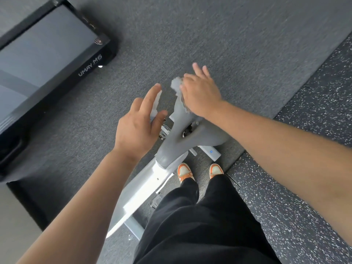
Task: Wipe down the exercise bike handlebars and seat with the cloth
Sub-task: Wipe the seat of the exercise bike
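Down nearest me, past my black trousers (190, 225) and my orange-and-white shoes (184, 171), the white frame (141, 191) of the exercise bike slants up and away to the right. On top of it sits the seat (182, 130), smooth matte grey, moulded, broad at the near end with a slot in the middle, narrowing to a nose that points away from me and slightly right. That long axis is what my wiping has to follow, I judge: strokes running from the nose back toward me.

My left hand (137, 128) hovers at the seat's left side, fingers straight and spread, holding nothing; its fingertips lie over a pale angular part of the bike I cannot identify. My right hand (200, 96) is the one on the job: it lies flat, fingers extended, pressing the cloth (176, 84) onto the nose of the seat. The cloth is pale grey, soft and fuzzy, bunched and poking out at the left edge of my palm.

The handlebars are not in view, so that part probably remains. Beyond lies dark, finely ribbed carpet (247, 44), speckled rubber flooring (314, 111) to the right, and at far left a black-framed treadmill (47, 44) marked UMAY M6.
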`<state>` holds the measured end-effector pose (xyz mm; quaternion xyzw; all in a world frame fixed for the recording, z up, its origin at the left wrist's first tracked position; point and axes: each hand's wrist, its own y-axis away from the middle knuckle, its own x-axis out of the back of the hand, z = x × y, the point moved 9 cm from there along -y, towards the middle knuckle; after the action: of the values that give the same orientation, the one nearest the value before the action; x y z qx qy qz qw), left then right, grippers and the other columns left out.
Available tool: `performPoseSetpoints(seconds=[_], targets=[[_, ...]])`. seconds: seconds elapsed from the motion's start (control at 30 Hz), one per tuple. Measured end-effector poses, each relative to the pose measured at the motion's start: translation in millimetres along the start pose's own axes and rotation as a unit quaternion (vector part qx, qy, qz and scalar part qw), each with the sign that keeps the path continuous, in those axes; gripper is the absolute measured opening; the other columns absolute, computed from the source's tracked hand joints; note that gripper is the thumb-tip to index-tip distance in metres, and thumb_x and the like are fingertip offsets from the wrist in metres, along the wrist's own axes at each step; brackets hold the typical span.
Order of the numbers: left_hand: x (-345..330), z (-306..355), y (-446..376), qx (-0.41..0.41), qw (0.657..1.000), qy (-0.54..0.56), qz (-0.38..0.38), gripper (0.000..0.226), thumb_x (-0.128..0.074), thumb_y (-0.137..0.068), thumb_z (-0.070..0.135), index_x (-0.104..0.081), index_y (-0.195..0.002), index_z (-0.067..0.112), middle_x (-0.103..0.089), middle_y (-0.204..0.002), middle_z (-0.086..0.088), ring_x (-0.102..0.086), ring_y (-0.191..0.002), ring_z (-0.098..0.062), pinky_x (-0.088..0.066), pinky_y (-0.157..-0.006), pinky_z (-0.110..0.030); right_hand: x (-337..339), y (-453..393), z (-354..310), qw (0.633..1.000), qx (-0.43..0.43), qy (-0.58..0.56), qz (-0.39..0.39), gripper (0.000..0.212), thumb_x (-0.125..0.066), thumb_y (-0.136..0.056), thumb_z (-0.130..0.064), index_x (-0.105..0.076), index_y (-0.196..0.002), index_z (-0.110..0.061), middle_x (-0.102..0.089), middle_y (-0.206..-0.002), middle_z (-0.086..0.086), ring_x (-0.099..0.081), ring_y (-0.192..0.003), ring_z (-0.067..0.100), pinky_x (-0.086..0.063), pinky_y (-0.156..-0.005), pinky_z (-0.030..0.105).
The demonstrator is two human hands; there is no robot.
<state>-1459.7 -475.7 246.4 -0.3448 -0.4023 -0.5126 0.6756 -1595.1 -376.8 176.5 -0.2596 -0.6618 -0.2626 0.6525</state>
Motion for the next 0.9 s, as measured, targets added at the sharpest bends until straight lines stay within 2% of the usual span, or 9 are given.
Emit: performPoseSetpoints(seconds=[0.1,0.17,0.23,0.37,0.43,0.57,0.63,0.7,0.9], targets=[[2,-3,1,0.006,1.0,-0.006,-0.004,0.057,-0.047,-0.098,0.046,-0.025,-0.149,0.033,-0.054,-0.106,0.0,-0.055,-0.072,-0.024,-0.048,-0.061,-0.035,5,10,-28,0.997,0.008,-0.072,0.003,0.024,-0.052,-0.09,-0.022,-0.069,-0.098,-0.006,-0.07,-0.106,0.015,-0.057,-0.118,0.034,-0.036,-0.107,0.047],[5,-5,1,0.009,1.0,-0.008,-0.001,0.057,-0.047,-0.098,0.046,-0.025,-0.148,0.034,-0.054,-0.105,-0.001,-0.055,-0.072,-0.026,-0.05,-0.06,-0.038,8,34,-82,0.99,0.112,-0.08,-0.004,0.01,-0.063,-0.075,-0.02,-0.071,-0.074,-0.013,-0.07,-0.073,0.01,-0.067,-0.079,0.031,-0.05,-0.08,0.041],[8,-6,1,0.013,1.0,-0.006,0.003,0.057,-0.047,-0.097,0.046,-0.024,-0.148,0.034,-0.053,-0.105,-0.001,-0.055,-0.071,-0.027,-0.05,-0.06,-0.039,6,59,-123,0.98,0.156,-0.113,-0.049,0.017,-0.06,-0.074,-0.022,-0.067,-0.061,-0.014,-0.064,-0.058,0.005,-0.061,-0.058,0.027,-0.041,-0.062,0.035],[13,-6,3,0.007,1.0,-0.002,0.013,0.057,-0.049,-0.098,0.044,-0.027,-0.148,0.03,-0.054,-0.106,-0.001,-0.051,-0.067,-0.022,-0.05,-0.058,-0.038,-2,91,-166,0.967,0.205,-0.13,-0.082,0.016,-0.059,-0.069,-0.015,-0.057,-0.053,-0.014,-0.051,-0.052,0.005,-0.043,-0.053,0.02,-0.026,-0.055,0.034],[14,-6,4,0.004,1.0,-0.003,0.015,0.057,-0.049,-0.098,0.044,-0.027,-0.148,0.031,-0.054,-0.107,-0.001,-0.05,-0.068,-0.021,-0.051,-0.058,-0.038,-2,102,-181,0.954,0.263,-0.122,-0.079,0.011,-0.062,-0.063,-0.011,-0.057,-0.053,-0.014,-0.048,-0.053,0.004,-0.034,-0.056,0.019,-0.024,-0.056,0.034],[13,-5,5,-0.004,1.0,-0.01,0.009,0.057,-0.05,-0.098,0.042,-0.025,-0.148,0.031,-0.055,-0.108,-0.005,-0.056,-0.071,-0.028,-0.051,-0.059,-0.04,1,71,-154,0.954,0.267,-0.108,-0.079,0.021,-0.05,-0.067,-0.018,-0.067,-0.057,-0.01,-0.059,-0.053,0.011,-0.058,-0.057,0.029,-0.04,-0.061,0.039],[14,-2,6,-0.011,1.0,-0.017,0.007,0.057,-0.05,-0.098,0.041,-0.024,-0.147,0.031,-0.055,-0.106,-0.006,-0.056,-0.07,-0.029,-0.05,-0.057,-0.039,-6,38,-114,0.969,0.221,-0.017,-0.113,0.036,-0.04,-0.076,-0.027,-0.072,-0.076,-0.01,-0.069,-0.074,0.011,-0.063,-0.084,0.033,-0.04,-0.091,0.049],[14,-1,7,-0.011,1.0,-0.022,0.005,0.057,-0.049,-0.097,0.042,-0.023,-0.147,0.032,-0.054,-0.105,-0.005,-0.055,-0.07,-0.03,-0.051,-0.056,-0.041,-13,23,-92,0.962,0.22,0.062,-0.15,0.027,-0.046,-0.083,-0.029,-0.07,-0.087,-0.016,-0.07,-0.088,0.005,-0.057,-0.102,0.031,-0.021,-0.112,0.054],[17,-4,9,-0.005,1.0,-0.022,0.015,0.056,-0.049,-0.097,0.043,-0.023,-0.147,0.033,-0.054,-0.105,-0.004,-0.055,-0.069,-0.029,-0.051,-0.057,-0.04,-7,-12,-55,0.985,0.128,0.033,-0.113,0.033,-0.041,-0.094,-0.031,-0.065,-0.106,-0.012,-0.067,-0.107,0.009,-0.056,-0.11,0.032,-0.023,-0.111,0.054]])
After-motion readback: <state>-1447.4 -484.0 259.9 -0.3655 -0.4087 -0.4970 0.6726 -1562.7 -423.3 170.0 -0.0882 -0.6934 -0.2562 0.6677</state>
